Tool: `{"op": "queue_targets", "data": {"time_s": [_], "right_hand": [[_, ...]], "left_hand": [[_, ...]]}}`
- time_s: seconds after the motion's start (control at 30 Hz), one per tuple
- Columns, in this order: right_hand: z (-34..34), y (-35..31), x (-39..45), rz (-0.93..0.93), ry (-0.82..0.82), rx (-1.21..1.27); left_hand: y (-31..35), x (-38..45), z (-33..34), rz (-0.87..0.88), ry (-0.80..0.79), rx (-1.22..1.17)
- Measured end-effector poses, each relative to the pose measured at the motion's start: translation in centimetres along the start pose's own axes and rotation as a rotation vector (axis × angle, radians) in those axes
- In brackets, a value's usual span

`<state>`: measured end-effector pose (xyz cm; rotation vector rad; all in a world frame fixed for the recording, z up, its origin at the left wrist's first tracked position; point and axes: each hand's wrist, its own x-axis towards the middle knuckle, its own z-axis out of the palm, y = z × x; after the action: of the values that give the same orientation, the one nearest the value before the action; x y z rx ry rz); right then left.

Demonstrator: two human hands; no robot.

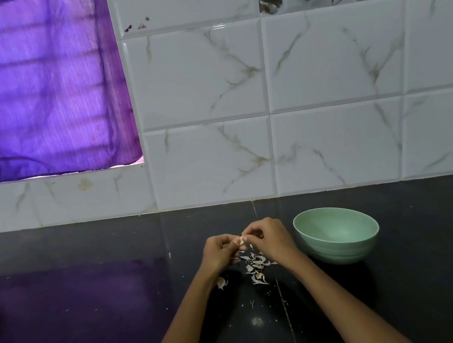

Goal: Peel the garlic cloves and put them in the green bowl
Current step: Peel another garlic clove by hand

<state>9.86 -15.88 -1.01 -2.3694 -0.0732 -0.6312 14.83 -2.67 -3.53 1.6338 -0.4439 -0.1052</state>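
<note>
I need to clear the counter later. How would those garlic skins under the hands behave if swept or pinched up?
The skins look thin, curled and papery, so probably very light and apt to scatter if brushed. Small flecks lie spread over the dark counter, so bits likely break off and cling. Pinching would probably crumple them, not lift them cleanly.

glossy dark counter (93,311), matt green bowl (338,245)
</note>
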Motion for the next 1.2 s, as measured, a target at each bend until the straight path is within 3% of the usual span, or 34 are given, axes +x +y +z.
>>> {"op": "queue_targets", "data": {"time_s": [0.13, 0.27, 0.5, 0.9, 1.07, 1.2], "right_hand": [[0.0, 0.1, 0.0, 0.024, 0.049, -0.002], [-0.1, -0.1, -0.1, 0.033, 0.062, -0.022], [0.1, -0.2, -0.1, -0.032, 0.013, -0.233], [0.5, -1.2, -0.2, -0.138, -0.052, -0.371], [0.3, -0.2, 0.3, -0.018, 0.068, 0.053], [-0.3, -0.4, 0.1, 0.134, 0.026, 0.442]], "left_hand": [[0.3, -0.3, -0.1, 0.04, -0.055, 0.094], [0.2, -0.4, -0.1, 0.126, 0.009, 0.256], [0.1, -0.4, 0.0, 0.132, 0.069, 0.278], [-0.5, 0.2, 0.1, 0.108, 0.105, 0.203], [0.1, -0.1, 0.0, 0.065, 0.006, 0.013], [0.8, -0.4, 0.2, 0.031, 0.008, -0.116]]}}
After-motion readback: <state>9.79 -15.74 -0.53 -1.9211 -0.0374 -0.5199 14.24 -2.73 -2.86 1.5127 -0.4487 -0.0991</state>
